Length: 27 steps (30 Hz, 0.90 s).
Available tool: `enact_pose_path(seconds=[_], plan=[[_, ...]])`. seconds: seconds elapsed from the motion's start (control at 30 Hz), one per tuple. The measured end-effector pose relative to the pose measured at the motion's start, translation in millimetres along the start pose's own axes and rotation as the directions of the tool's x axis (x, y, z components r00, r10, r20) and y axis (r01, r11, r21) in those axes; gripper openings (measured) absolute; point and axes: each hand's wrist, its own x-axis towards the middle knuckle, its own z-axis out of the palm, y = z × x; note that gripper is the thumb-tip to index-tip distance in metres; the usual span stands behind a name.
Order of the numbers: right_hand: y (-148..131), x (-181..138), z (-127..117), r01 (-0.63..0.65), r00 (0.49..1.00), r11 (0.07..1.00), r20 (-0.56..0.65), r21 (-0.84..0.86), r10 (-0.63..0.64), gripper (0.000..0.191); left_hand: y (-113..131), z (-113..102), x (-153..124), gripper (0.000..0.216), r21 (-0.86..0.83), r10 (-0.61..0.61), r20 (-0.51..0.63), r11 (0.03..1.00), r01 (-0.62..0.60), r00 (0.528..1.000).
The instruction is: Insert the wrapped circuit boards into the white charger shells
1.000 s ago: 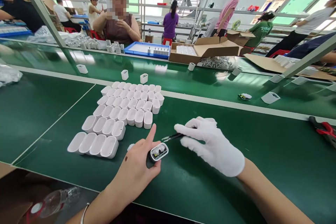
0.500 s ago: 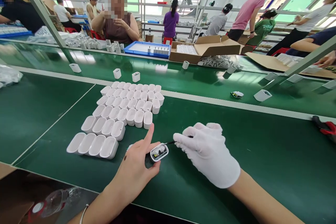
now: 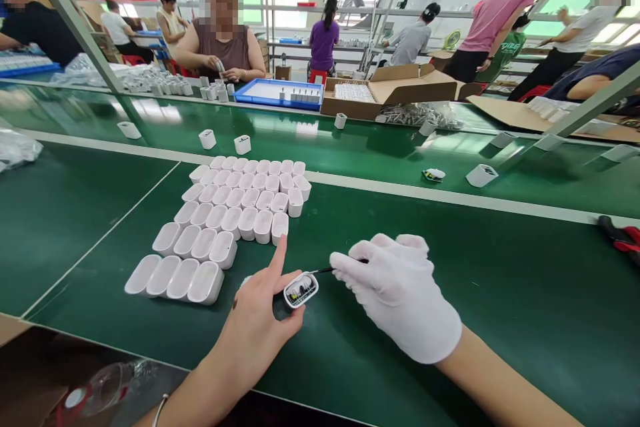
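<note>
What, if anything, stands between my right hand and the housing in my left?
Nothing visible; only the dark tool in the right hand spans the gap, its tip at or near the rim of the white housing. The left hand holds it from the other side.

Belt (image 3: pixel 380 160): cases (image 3: pixel 243 145) and board (image 3: pixel 434 175) shifted left, parallel to near edge.
Right hand (image 3: pixel 397 293): fingers drawn together.
Tweezers (image 3: pixel 325 270): tips now at held case (image 3: pixel 301 291) rim.
Co-worker's hands (image 3: pixel 225 71): lowered.
Pink-shirted person (image 3: pixel 500 13): moved right.

From the wearer's head, close above the near green workbench (image 3: pixel 540 293), we look forward and down across the far conveyor belt (image 3: pixel 290 147).
</note>
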Motion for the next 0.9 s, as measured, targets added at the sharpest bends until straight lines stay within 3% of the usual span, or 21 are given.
enact_pose_path(seconds=[0.17,0.37,0.67,0.9], plan=[[-7,-2,7,-0.021,1.0,1.0,-0.01,-0.007,0.021,0.022,-3,1,1,0.086,0.013,0.033,-0.008,0.999,-0.033,0.999],[-6,0,10,0.081,0.997,0.996,0.005,0.032,-0.081,0.023,-3,0,1,0.086,0.029,0.056,-0.001,0.998,-0.056,0.998],[1,5,11,0.106,0.994,0.993,0.029,0.055,-0.108,0.023,-3,-1,1,0.088,0.018,0.014,0.034,1.0,-0.015,0.999],[9,4,10,0.058,0.995,0.988,0.075,0.147,-0.069,0.02,-8,-4,3,0.092,0.012,0.018,0.08,1.0,-0.019,0.997]])
